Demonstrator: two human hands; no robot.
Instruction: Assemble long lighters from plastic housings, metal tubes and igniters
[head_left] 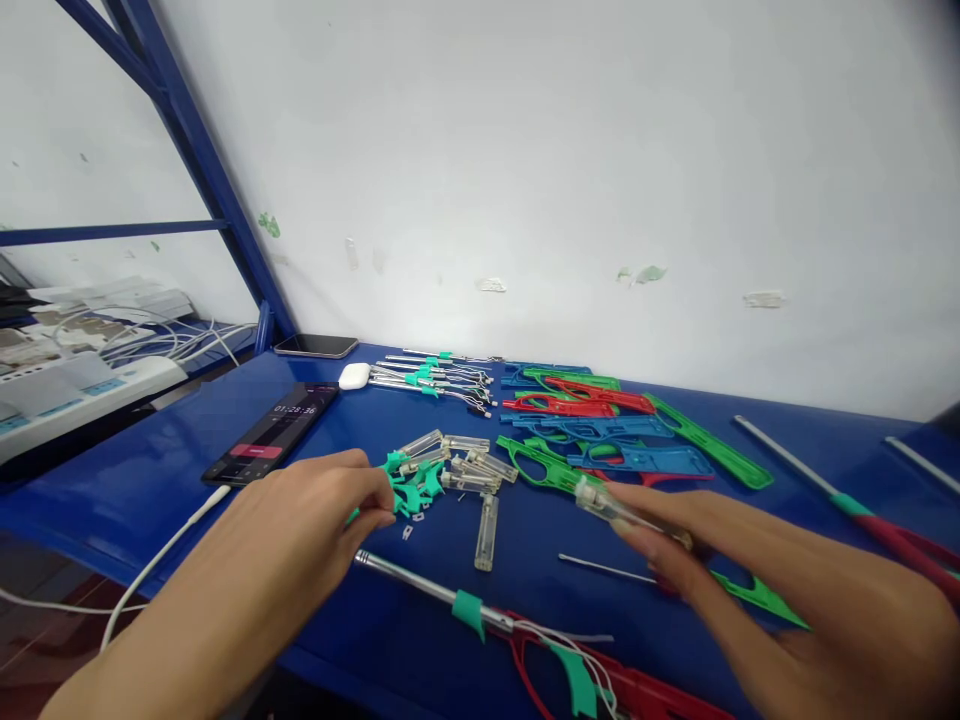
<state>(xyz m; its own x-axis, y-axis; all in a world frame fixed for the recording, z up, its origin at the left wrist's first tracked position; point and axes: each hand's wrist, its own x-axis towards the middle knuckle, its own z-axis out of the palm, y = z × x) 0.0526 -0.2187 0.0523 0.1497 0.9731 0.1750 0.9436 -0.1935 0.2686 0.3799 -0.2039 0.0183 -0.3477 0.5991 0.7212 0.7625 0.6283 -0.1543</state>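
Observation:
My left hand (341, 500) reaches over the blue table (360, 610), fingers pinched at a small pile of teal plastic clips (412, 487). My right hand (675, 535) holds a clear plastic tube (607, 503) between its fingers, a little blurred by motion. Several more clear tubes (465, 462) lie between the hands, one (486, 533) apart from the rest. A green handle-shaped frame (540, 462) lies just beyond the right hand's fingertips. A thin metal rod (600, 568) rests under the right hand.
Red, blue and green plastic frames (600, 420) are stacked toward the wall. Assembled metal rods (431, 375) lie behind them, beside a white earbud case (354, 376). A phone with a running timer (274, 432) and a second phone (315, 346) sit left. A long rod with red handle (487, 615) lies near.

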